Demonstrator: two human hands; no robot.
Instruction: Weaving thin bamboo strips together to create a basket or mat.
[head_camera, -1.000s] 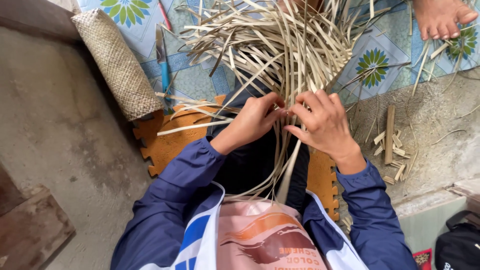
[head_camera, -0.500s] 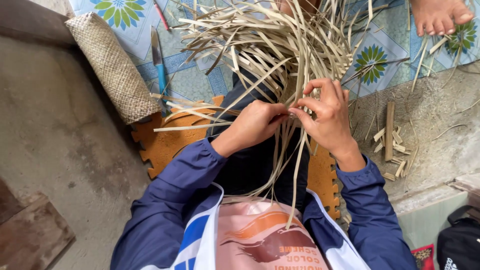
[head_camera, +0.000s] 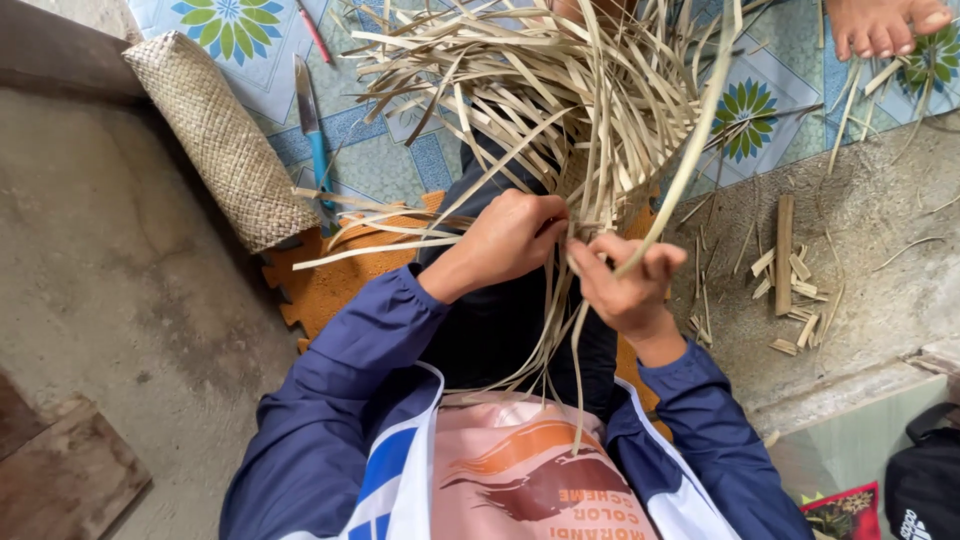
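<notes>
Straw strips (head_camera: 560, 110) pinched by both hands (left (head_camera: 515, 235), right (head_camera: 625, 285)); bare concrete floor (head_camera: 110, 250) leftward.

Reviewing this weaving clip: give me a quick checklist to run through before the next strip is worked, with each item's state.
1. Left hand closed on the bamboo strips: ok.
2. Right hand pinching one strip: ok.
3. Strips free of tangles: cannot tell.
4. Knife lying apart from both hands: ok.
5. Another person's foot apart from the strips: cannot tell.
6. Offcuts lying beside the work, not under it: ok.
</notes>
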